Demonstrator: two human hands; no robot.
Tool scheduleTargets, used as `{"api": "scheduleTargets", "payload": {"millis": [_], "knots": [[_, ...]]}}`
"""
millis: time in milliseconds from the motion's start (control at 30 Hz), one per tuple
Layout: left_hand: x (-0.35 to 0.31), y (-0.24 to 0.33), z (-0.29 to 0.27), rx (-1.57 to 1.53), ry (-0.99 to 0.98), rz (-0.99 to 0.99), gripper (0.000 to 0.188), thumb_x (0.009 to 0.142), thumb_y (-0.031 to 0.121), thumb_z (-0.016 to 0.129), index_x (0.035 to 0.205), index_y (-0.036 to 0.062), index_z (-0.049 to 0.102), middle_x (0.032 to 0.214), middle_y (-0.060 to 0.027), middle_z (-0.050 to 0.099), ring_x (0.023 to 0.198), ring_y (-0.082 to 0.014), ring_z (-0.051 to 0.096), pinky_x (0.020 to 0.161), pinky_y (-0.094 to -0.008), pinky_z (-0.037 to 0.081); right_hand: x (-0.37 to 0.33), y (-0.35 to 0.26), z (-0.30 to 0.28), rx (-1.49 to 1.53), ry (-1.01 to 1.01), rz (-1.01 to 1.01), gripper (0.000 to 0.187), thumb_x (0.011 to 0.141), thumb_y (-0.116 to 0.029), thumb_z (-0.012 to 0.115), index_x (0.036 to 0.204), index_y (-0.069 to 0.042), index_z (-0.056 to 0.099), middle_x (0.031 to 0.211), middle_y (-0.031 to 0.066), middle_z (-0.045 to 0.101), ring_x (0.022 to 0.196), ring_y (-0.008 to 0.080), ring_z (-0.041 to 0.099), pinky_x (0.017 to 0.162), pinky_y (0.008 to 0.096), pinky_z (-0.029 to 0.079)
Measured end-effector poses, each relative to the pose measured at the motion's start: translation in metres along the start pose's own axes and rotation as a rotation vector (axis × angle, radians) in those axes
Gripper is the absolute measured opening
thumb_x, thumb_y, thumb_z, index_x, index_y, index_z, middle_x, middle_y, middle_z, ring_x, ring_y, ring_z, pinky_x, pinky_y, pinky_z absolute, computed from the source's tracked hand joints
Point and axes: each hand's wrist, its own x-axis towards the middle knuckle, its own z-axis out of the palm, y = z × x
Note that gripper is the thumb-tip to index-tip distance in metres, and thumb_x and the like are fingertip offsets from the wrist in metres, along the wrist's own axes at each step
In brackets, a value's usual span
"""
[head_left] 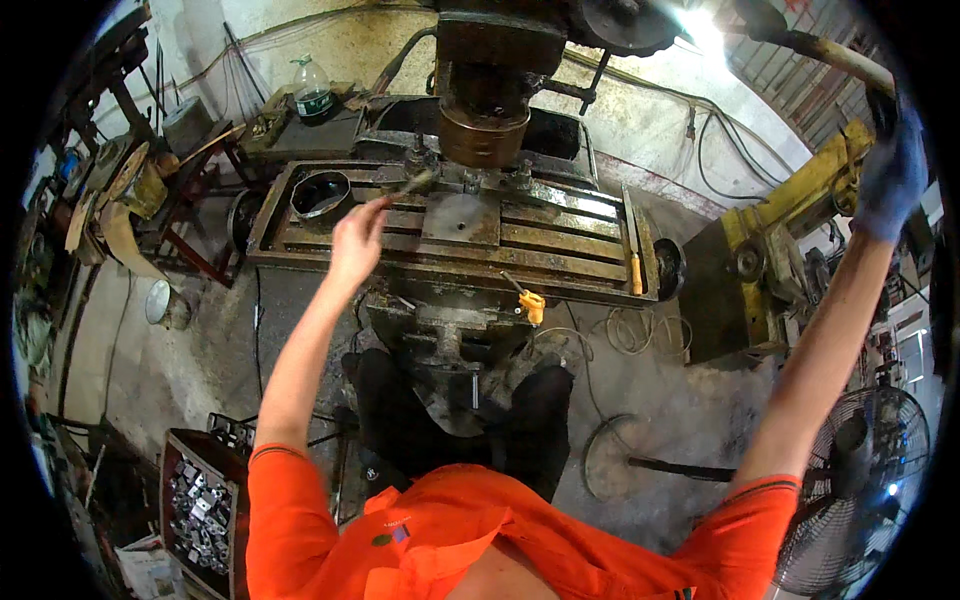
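Observation:
My bare left hand (358, 240) is closed on a small brush (416, 183), whose head points toward the machine's middle. That brush hovers over the slotted machine table (560, 238), beside a flat metal plate (478, 218) with a small hole. Above the plate hangs the round spindle head (485, 135). Raised at the far right, my right hand (893, 175) wears a blue glove and closes round the dark end of a long lever (835, 55); its fingers are partly hidden. A round black tin (321, 196) stands on the table's left part.
A yellow-handled tool (635, 270) lies along the table's right end, and a yellow air gun (530, 303) hangs at its front edge. A box of metal parts (205, 510) is at lower left. At lower right stands a fan (850, 480); a hose (630, 330) coils on the floor.

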Motion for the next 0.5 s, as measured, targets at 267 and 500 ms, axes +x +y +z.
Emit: {"api": "scheduleTargets", "payload": {"millis": [267, 500], "knots": [[0.021, -0.054, -0.051, 0.557, 0.122, 0.063, 0.023, 0.086, 0.015, 0.049, 0.105, 0.0055, 0.057, 0.086, -0.018, 0.059, 0.074, -0.0355, 0.059, 0.062, -0.0421, 0.047, -0.366, -0.043, 0.105, -0.183, -0.229, 1.301, 0.02, 0.074, -0.015, 0.067, 0.088, 0.0, 0.067, 0.083, 0.0044, 0.067, 0.072, 0.0111, 0.058, 0.069, 0.0277, 0.047], [0.01, -0.058, -0.057, 0.822, -0.182, 0.037, 0.035, 0.083, 0.025, 0.054, 0.115, 0.011, 0.051, 0.079, -0.0149, 0.061, 0.067, -0.0323, 0.062, 0.058, -0.0415, 0.05, -0.532, -0.019, 0.192, 0.145, -0.347, 1.615, 0.046, 0.077, -0.023, 0.069, 0.112, 0.003, 0.056, 0.098, 0.0054, 0.062, 0.087, 0.0154, 0.055, 0.077, 0.0269, 0.044]]}}
